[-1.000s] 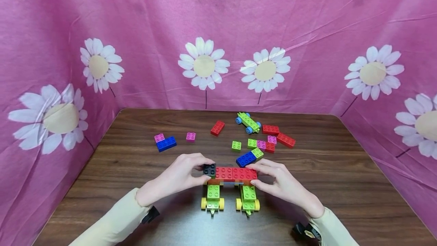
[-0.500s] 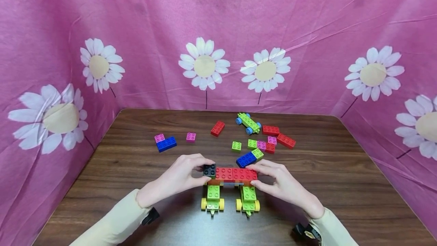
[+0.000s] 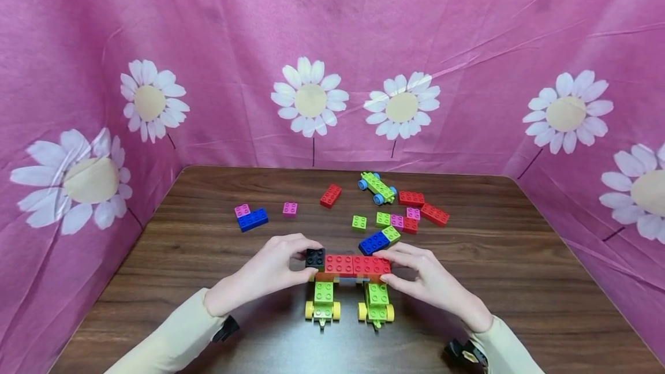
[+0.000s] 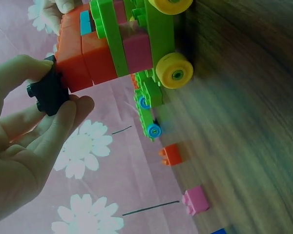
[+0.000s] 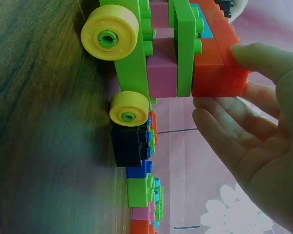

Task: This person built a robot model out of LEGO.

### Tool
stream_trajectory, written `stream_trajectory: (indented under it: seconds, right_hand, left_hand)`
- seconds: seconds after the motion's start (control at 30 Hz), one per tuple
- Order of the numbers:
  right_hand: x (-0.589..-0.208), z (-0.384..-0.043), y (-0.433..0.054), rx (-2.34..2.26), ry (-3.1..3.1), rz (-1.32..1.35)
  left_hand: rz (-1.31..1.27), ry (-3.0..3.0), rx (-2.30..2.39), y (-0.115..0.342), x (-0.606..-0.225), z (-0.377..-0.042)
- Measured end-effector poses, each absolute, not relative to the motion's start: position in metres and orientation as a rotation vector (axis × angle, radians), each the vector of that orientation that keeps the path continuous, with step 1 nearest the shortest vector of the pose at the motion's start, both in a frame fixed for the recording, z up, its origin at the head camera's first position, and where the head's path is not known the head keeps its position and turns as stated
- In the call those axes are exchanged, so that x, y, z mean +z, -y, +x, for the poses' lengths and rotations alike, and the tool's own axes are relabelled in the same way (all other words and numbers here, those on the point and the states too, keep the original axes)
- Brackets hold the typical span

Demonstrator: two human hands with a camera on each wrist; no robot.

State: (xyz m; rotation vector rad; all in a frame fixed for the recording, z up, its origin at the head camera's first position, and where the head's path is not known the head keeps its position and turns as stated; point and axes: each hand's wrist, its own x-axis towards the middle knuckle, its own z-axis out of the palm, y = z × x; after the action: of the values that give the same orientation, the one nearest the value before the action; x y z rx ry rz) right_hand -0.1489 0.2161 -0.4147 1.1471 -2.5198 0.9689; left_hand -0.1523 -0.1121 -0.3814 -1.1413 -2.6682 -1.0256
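Observation:
My left hand point(image 3: 272, 267) pinches a black toy brick point(image 3: 314, 258) between thumb and fingers. In the left wrist view the black brick point(image 4: 52, 90) sits slightly tilted at the end of the top red bricks point(image 4: 73, 61). My right hand point(image 3: 428, 276) grips the right end of the top red brick point(image 3: 371, 266) with thumb and fingers. These red bricks bridge two lime-green wheeled bases point(image 3: 324, 294) with yellow wheels. Pink bricks point(image 5: 162, 70) sit within the stack, and a light blue piece point(image 5: 204, 27) shows under the red row.
Behind the build lie a blue brick point(image 3: 374, 243) with a lime brick point(image 3: 391, 234) against it. Farther back stand a lime car base point(image 3: 377, 188) with blue wheels and several loose red, pink and lime bricks. Another blue brick point(image 3: 253, 220) lies at left.
My left hand and the black brick have shifted slightly left. The right hand keeps its grip, and the build stays nearly in place.

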Motion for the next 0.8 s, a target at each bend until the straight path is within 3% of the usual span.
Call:
stream_trajectory:
  seconds: [0.8]
  right_hand:
    - [-0.416, -0.150, -0.216, 0.969, 2.527, 1.146]
  left_hand:
    - [-1.220, 2.747, -0.810, 0.107, -0.372, -0.152]
